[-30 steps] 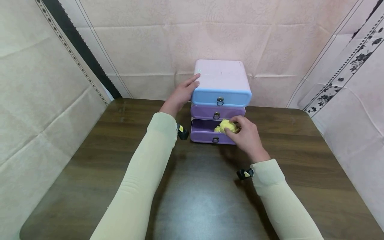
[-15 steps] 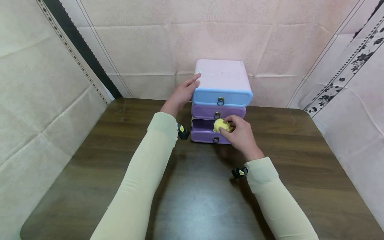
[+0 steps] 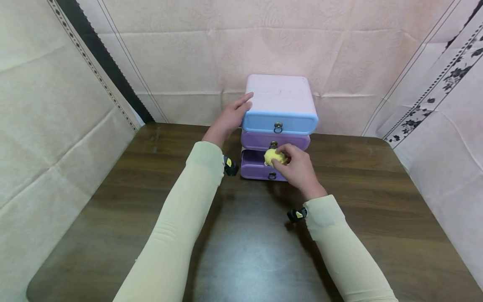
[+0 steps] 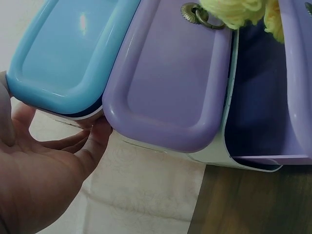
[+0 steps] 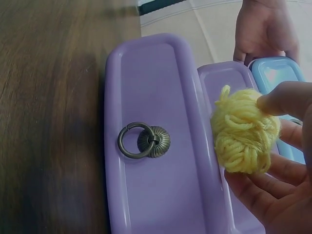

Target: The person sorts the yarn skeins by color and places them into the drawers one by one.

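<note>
A small ball of yellow yarn (image 3: pixel 272 157) is pinched between the thumb and fingers of my right hand (image 3: pixel 299 170), over the pulled-out bottom drawer (image 3: pixel 252 171). The right wrist view shows the yarn ball (image 5: pixel 243 134) close behind the purple drawer front (image 5: pixel 156 97) with its ring pull (image 5: pixel 153 141). My left hand (image 3: pixel 227 121) rests against the upper left side of the chest of drawers (image 3: pixel 281 94), its fingers along the side and top edge. In the left wrist view, the left hand (image 4: pixel 44 180) touches the chest beside the blue top drawer (image 4: pixel 63 53).
The closed middle drawer (image 3: pixel 254 140) is purple, with a metal ring pull. The chest stands at the back of a dark wooden table (image 3: pixel 241 251). Pale cloth (image 3: pixel 170 63) hangs behind and at both sides.
My right hand has moved left with the yarn ball, from the right end of the open drawer towards its middle. The left hand stays at the side of the chest.
</note>
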`<state>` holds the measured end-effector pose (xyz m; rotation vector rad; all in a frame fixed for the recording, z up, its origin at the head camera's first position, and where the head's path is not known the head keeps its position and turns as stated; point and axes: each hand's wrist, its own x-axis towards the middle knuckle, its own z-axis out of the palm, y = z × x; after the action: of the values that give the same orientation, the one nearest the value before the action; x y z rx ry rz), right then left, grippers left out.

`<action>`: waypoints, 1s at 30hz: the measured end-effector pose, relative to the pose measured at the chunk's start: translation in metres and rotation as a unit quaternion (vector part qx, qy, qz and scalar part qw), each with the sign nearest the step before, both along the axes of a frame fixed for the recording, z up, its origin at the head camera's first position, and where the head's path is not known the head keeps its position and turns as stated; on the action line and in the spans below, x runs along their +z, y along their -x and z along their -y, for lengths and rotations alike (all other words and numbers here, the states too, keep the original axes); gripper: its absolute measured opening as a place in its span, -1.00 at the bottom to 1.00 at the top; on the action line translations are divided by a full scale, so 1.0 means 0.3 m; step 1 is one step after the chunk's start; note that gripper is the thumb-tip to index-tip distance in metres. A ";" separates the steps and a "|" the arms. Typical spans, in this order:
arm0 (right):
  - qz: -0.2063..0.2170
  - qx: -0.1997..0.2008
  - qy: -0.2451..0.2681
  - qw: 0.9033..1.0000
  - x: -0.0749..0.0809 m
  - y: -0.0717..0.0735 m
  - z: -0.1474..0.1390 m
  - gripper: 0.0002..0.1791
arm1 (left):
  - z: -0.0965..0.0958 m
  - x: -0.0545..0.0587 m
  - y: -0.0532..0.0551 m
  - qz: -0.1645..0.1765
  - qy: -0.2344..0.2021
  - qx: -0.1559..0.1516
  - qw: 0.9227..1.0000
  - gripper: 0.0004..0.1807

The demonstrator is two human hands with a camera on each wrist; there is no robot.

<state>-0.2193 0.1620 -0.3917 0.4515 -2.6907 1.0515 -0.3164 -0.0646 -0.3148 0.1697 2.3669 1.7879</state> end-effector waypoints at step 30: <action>-0.014 0.011 -0.029 0.999 -0.018 0.039 0.072 -0.70 | -0.006 -0.003 0.005 0.002 0.011 0.003 1.000 -0.59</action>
<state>-0.2311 0.1406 -0.3971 0.5023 -2.7022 0.9681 -0.3179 -0.0629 -0.3156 0.1578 2.3858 1.7621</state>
